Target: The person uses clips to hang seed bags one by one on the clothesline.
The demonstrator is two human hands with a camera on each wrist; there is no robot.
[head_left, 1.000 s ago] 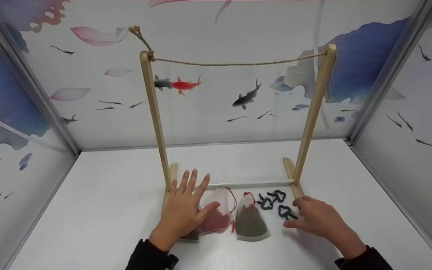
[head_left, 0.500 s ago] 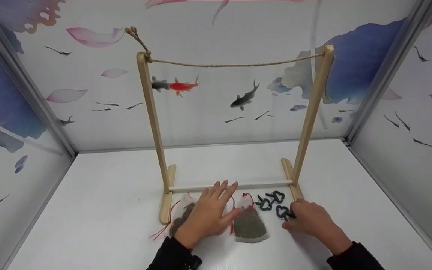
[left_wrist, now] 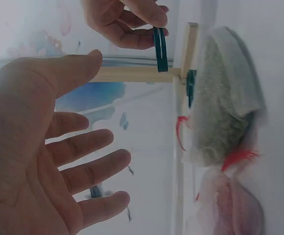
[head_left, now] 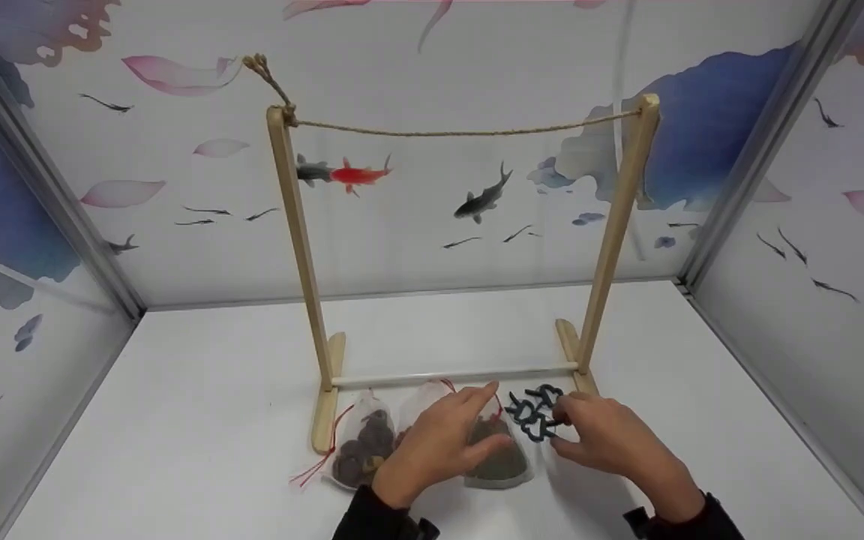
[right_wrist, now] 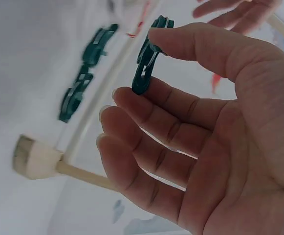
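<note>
While the right hand (head_left: 604, 442) is pinching 1 dark clip (right_wrist: 146, 63), the left hand (head_left: 439, 442) is hovering, fingers spread, over the grey pouch (head_left: 498, 459) lying on the bench (head_left: 177, 420); the rope (head_left: 462, 133) is carrying nothing yet.

Mesh bags (head_left: 361, 448): 3 total, 1 w/ dark brown lumps, 1 w/ reddish fill (left_wrist: 232, 205), 1 w/ grey-green fill (left_wrist: 220, 117), all lying in a row at foot of rack. Dark teal clips: 3, i.e. 1 pinched in right hand (right_wrist: 149, 56) plus 2 on tabletop (right_wrist: 85, 73). Wooden rack (head_left: 301, 247): 1, w/ 2 uprights, 2 feet, 1 low crossbar. Rope (head_left: 462, 133): 1. Hands: 2, left (head_left: 439, 442) & right (head_left: 604, 442). Sleeves: 2, both dark.
</note>
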